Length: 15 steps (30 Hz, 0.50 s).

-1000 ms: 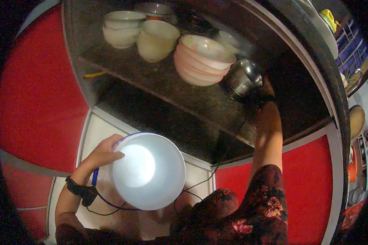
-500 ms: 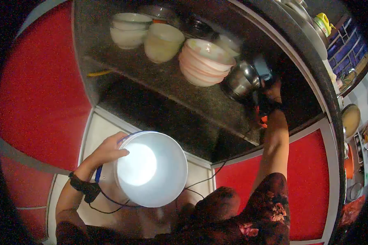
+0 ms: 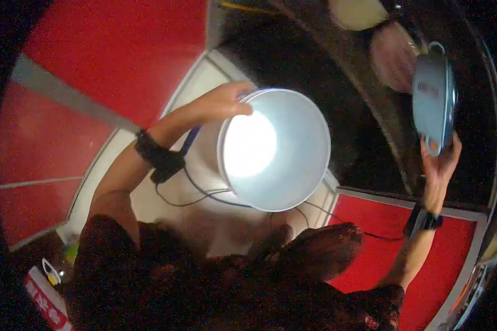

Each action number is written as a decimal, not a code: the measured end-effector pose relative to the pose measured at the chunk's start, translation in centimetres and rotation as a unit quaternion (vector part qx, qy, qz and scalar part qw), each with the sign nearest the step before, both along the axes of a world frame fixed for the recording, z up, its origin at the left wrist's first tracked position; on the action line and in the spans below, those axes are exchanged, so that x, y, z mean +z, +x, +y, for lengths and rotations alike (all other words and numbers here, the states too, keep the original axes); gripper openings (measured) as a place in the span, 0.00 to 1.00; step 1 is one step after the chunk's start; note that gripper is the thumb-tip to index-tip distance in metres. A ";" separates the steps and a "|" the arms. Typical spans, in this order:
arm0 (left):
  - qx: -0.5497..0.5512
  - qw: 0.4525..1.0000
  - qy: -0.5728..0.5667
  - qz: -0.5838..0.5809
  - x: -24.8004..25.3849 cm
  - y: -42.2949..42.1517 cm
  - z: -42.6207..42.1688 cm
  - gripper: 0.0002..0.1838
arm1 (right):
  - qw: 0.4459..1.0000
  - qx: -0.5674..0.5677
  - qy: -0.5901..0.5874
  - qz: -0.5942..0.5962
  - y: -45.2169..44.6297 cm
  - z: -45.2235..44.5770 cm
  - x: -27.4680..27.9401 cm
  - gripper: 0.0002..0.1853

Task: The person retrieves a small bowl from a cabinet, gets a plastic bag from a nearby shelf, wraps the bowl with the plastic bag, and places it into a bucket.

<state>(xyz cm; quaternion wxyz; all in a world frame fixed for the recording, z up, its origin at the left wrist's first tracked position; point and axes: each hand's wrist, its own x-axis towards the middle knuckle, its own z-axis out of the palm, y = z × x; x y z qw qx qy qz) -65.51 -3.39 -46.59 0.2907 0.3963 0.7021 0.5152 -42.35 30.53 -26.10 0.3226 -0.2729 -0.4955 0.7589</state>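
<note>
My left hand (image 3: 223, 102) grips the rim of a white bucket (image 3: 310, 154), its thumb over the edge. The bucket's mouth faces me, and a bright patch of light falls inside it. At the right, my right hand (image 3: 440, 160) is raised in front of the dark cabinet, pinching the lower handle of a light blue two-handled pan (image 3: 432, 105). The pan is turned on edge and has small red marking on its face. Just left of the pan, a blurred stack of pinkish bowls (image 3: 392, 55) stands on the shelf.
A pale yellow bowl (image 3: 359, 12) is farther back on the shelf. Red cabinet panels (image 3: 127, 49) stand at the left, and another red panel (image 3: 359, 215) is below the opening. Dark cables (image 3: 370, 236) run behind the bucket. A thin yellow item (image 3: 248, 7) lies at the top.
My right hand has come away from the steel pot area with the light blue pan. The view has shifted, so the shelf appears farther up and right. My left hand still grips the bucket.
</note>
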 end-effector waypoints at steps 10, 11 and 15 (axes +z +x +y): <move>0.019 0.999 -0.030 0.018 -0.3 -1.4 -1.5 0.24 | 0.804 0.408 0.141 -0.408 -2.4 -11.8 -7.4 0.31; 0.016 0.999 -0.040 0.024 -0.1 -1.6 -1.5 0.23 | 0.803 0.409 0.141 -0.411 -3.0 -12.0 -8.4 0.31; 0.010 0.998 -0.037 0.051 -0.1 -1.4 -1.4 0.24 | 0.689 0.450 0.386 -0.417 -5.4 -15.1 -12.7 0.41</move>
